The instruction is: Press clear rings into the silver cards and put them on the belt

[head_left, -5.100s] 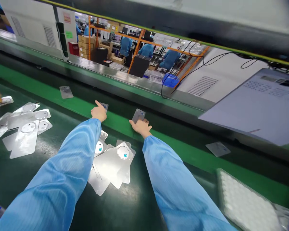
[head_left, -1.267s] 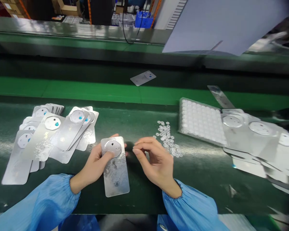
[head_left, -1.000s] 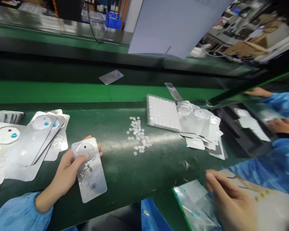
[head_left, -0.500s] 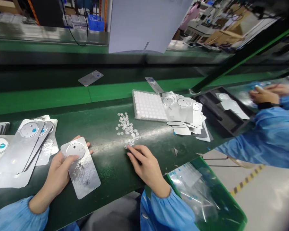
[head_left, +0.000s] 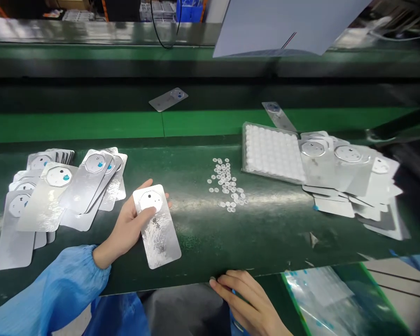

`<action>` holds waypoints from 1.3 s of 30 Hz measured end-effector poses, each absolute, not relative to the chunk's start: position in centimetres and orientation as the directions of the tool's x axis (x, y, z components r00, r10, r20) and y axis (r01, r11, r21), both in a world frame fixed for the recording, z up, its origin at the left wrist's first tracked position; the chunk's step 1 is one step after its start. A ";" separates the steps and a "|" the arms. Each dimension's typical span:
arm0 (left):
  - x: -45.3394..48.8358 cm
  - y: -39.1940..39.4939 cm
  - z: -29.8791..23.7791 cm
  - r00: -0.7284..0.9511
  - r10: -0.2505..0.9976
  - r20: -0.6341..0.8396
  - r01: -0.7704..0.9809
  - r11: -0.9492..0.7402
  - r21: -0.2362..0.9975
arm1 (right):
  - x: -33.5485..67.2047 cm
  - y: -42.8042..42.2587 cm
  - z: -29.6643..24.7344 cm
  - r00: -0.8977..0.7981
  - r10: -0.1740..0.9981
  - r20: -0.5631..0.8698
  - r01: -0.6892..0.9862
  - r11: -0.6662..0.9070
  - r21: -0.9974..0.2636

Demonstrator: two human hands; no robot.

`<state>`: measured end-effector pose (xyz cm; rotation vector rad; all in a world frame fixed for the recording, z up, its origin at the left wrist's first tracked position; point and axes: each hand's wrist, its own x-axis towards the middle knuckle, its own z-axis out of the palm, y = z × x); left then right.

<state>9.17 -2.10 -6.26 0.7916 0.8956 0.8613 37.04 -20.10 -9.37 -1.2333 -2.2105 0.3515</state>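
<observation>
My left hand (head_left: 128,226) grips a thin silver plate (head_left: 164,247) by its left edge. The thumb lies on the plate's white octagonal face, which has small dark holes; fingertips show behind it. At the bench's front edge is my right hand (head_left: 248,298), fingers bent and drawn together. Whatever its fingertips pinch, if anything, is too small to make out. Small clear round discs (head_left: 226,182) lie scattered on the green bench, right of the plate and beyond my right hand.
Overlapping silver plates, some with blue marks, lie in a left pile (head_left: 91,186). A clear tray of white round pieces (head_left: 273,151) stands beside a right stack of plates (head_left: 350,172). A green bin (head_left: 381,298) with plastic bags sits below the front edge.
My right hand has drawn back from the discs to the bench's front edge. My left hand still holds the plate. The view has turned left, and the co-worker's hands have left it.
</observation>
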 end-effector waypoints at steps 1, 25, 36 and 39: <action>9.2 -2.1 -6.2 0.359 0.878 -0.317 -0.278 0.425 0.862 | 37.0 -19.9 -9.1 -0.393 0.854 0.340 0.674 0.519 -0.526; 9.7 -3.6 -5.8 0.417 0.872 0.256 0.076 -0.314 0.946 | 27.6 -8.1 -5.1 -0.133 0.866 -0.482 -0.409 -0.491 -0.770; 9.5 -3.6 -6.1 0.489 0.858 0.158 0.098 -0.234 0.967 | 29.6 -7.0 -3.9 -0.157 0.942 -0.297 0.021 -0.298 -0.954; 9.5 -3.6 -6.1 0.480 0.871 0.105 0.093 -0.169 0.981 | 29.2 -7.2 -4.1 -0.151 0.934 -0.324 -0.035 -0.333 -0.942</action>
